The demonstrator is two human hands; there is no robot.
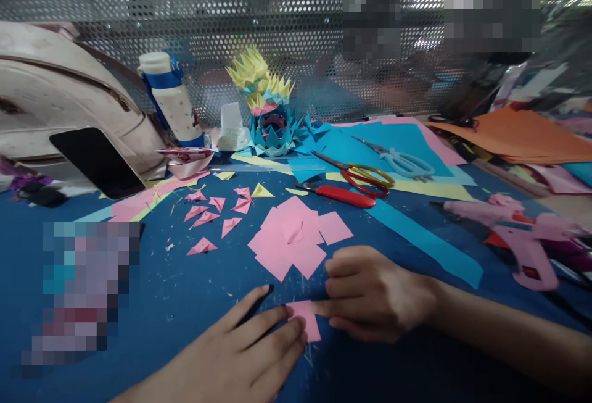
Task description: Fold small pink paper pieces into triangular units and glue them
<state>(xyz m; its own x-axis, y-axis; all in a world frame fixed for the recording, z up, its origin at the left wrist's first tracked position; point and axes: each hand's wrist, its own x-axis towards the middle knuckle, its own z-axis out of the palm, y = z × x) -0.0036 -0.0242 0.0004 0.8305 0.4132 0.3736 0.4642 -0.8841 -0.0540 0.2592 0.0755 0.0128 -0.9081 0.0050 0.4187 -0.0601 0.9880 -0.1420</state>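
A small pink paper square [309,321] lies on the blue table near the front, with fold lines I cannot make out. My left hand [252,344] rests on it from the left, fingers stretched and spread, fingertips pressing the paper. From the right, my right hand [377,295] is curled, its index fingertip on the paper's right edge; the thumb is tucked low beside that finger. Just beyond both hands is a stack of overlapping pink squares [282,233] with a folded piece [293,231] at its middle. Several small folded pink triangles [202,245] lie left of the stack.
Behind the stack are a red-handled cutter [346,195], yellow-and-red scissors [367,178], light blue scissors [407,162] and a spiky paper model [272,125]. A pink glue gun [522,230] lies right. Leftward stand a phone [97,162], bottle [171,97] and backpack [55,94].
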